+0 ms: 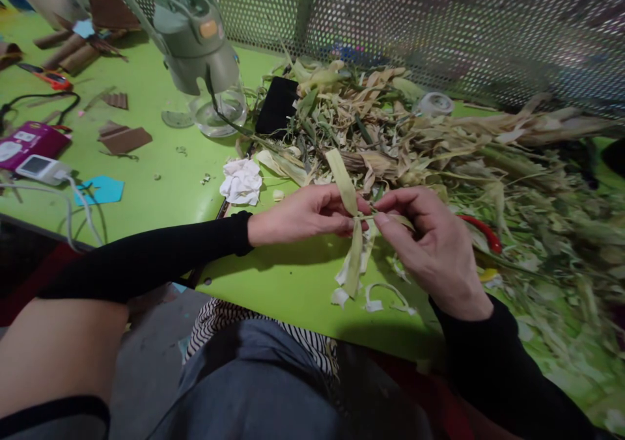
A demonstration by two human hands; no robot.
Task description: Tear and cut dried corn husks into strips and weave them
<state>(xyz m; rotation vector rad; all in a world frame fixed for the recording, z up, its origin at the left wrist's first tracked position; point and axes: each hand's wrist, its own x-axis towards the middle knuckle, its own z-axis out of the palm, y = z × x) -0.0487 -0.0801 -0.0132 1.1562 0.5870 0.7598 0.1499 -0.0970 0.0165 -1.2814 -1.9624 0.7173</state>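
Observation:
Near the table's front edge, my left hand (325, 213) pinches pale green corn husk strips (355, 264), one sticking up above the fingers and others hanging below. Opposite it, my right hand (430, 238) is closed, thumb against fingertips, on a thin piece of the same husk. The fingertips of both hands almost meet where the strips cross. Below them lie white paper scraps (388, 297). A large heap of dried corn husks (371, 114) spreads behind and to the right. Beside my right hand, a red-handled tool (483, 232) lies partly under husk bits.
Left of the heap are a black phone (276, 107), a crumpled tissue (241, 181) and a large grey-green bottle (200, 49). Farther left lie cardboard pieces (125, 138), a purple power strip (34, 144) and scissors (51, 77). A perforated metal panel (439, 30) stands along the back.

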